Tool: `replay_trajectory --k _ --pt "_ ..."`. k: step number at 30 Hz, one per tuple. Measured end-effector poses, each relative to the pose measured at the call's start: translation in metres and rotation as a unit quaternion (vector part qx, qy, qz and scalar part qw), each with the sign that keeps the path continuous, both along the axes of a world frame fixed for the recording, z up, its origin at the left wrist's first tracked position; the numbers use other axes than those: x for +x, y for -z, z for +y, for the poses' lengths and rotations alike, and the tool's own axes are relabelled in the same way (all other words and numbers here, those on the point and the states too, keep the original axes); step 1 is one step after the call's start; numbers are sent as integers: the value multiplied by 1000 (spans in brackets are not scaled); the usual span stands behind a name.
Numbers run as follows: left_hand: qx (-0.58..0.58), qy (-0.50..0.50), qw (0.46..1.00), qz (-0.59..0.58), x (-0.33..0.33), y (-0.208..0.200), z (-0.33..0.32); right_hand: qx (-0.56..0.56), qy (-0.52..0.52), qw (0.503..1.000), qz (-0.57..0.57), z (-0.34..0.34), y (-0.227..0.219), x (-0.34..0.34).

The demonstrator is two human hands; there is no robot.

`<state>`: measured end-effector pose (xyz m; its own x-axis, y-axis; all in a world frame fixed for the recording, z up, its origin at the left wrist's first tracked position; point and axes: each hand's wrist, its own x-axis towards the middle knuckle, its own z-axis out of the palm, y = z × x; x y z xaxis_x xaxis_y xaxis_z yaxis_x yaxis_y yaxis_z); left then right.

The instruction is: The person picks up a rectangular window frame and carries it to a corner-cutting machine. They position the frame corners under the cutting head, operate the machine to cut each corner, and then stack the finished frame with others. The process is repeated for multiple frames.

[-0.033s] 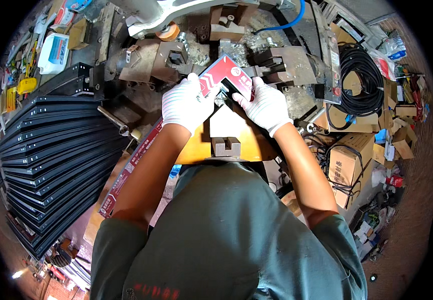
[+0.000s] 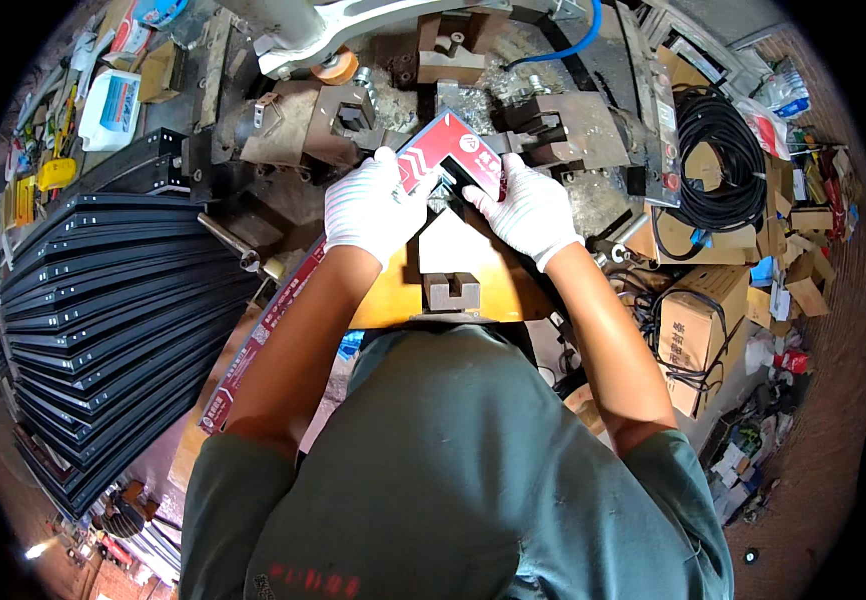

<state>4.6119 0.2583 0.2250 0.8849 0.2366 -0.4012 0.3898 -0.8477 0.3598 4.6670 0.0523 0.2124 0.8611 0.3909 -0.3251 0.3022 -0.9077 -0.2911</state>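
Far to the left of the left hand, a stack of black metal profiles [image 2: 103,300] is fanned across the bench [image 2: 603,200]. The left hand [image 2: 373,210], in a white knit glove, is closed around the near left part of a long red profile strip [image 2: 448,150], whose length runs back down beneath the left forearm. The strip's upper end is held between both grips, above a wooden block [image 2: 453,270]. The right hand [image 2: 528,210], also gloved, is clamped on the strip's right edge. Further right of that grip, coiled black cable [image 2: 723,160] and a cardboard box [image 2: 708,330] are seen.
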Motion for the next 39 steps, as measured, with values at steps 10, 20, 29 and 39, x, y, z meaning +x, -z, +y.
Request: replay_trajectory --k 10,20,29,39 --pt "14 -3 999 -35 -6 0 -1 10 34 999 9 -58 -10 -39" --pt "63 19 990 -121 -12 14 -3 20 16 999 27 -64 -9 -34" --pt "58 14 991 -116 -12 17 -4 32 7 998 46 -65 -9 -30" --pt "33 -85 951 -296 -29 -40 27 41 -22 998 29 -70 -4 -30"
